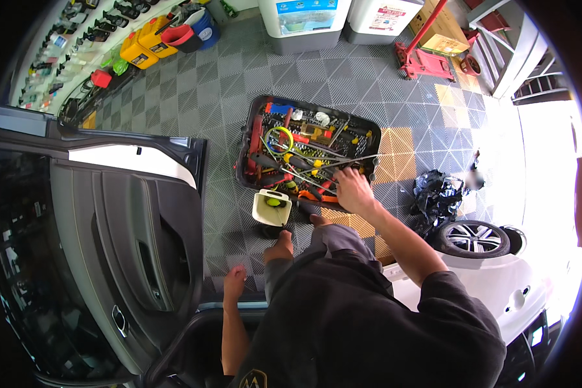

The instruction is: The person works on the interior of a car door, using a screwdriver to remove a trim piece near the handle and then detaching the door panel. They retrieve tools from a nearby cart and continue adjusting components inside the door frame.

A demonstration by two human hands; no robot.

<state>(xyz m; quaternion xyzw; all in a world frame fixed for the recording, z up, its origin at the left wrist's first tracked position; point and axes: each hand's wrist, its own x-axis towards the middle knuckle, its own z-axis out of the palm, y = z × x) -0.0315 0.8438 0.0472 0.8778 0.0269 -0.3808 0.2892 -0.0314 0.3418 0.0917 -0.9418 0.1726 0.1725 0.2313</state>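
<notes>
A black tray (260,103) lies on the tiled floor ahead of me, packed with pry bars, screwdrivers and other hand tools. My right hand (354,189) reaches over its near right corner. Those fingers point down and bend together among the tools; whatever is between them is hidden. Close by are an orange-handled tool (312,196) and long metal rods (310,180). A yellow-green ring (279,139) rests on top at the left. My left hand (235,278) hangs low beside the car's door opening, fingers curled, with nothing visible in it.
A white bucket (271,213) stands against the tray's near left side. The car door (129,239) is swung wide at my left. Right of me are a black plastic bag (436,197) and a wheel (475,239). A red floor jack (427,64) and white bins (307,26) stand beyond.
</notes>
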